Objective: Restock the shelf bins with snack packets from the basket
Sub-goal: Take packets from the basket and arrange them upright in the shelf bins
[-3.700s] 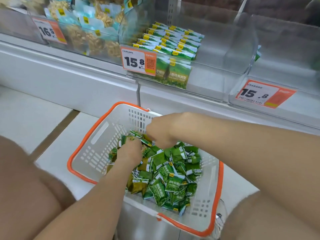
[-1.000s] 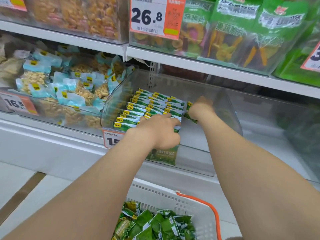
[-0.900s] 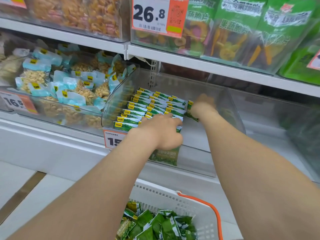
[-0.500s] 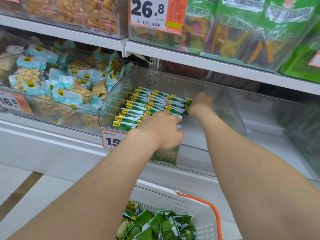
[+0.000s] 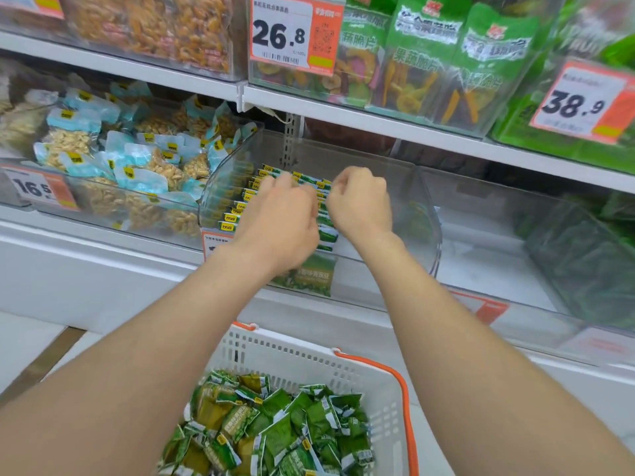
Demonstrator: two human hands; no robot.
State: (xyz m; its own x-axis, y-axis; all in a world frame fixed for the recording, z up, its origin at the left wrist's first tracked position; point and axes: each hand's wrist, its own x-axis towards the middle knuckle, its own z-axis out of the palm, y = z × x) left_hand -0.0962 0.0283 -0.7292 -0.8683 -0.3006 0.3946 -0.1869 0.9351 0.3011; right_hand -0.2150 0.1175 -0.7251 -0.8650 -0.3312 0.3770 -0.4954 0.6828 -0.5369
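Note:
Rows of green snack packets (image 5: 240, 214) stand in the clear shelf bin (image 5: 426, 214). My left hand (image 5: 278, 225) hovers over the front rows with its fingers curled down onto green packets; what lies under the palm is hidden. Just to its right, my right hand (image 5: 360, 204) is over the bin as a loose fist. Its fingertips are hidden, so I cannot tell if it holds a packet. Below the shelf, the white basket with an orange rim (image 5: 395, 372) holds a heap of loose green packets (image 5: 281, 434).
A bin of blue-topped nut packs (image 5: 137, 159) sits to the left, and a clear bin (image 5: 498, 235) to the right. Price tags 26.8 (image 5: 281, 36) and 38.9 (image 5: 580, 104) hang on the upper shelf, which juts out above my hands.
My right hand has drawn back from the far right end of the rows toward my left hand. My left hand has shifted slightly further into the bin.

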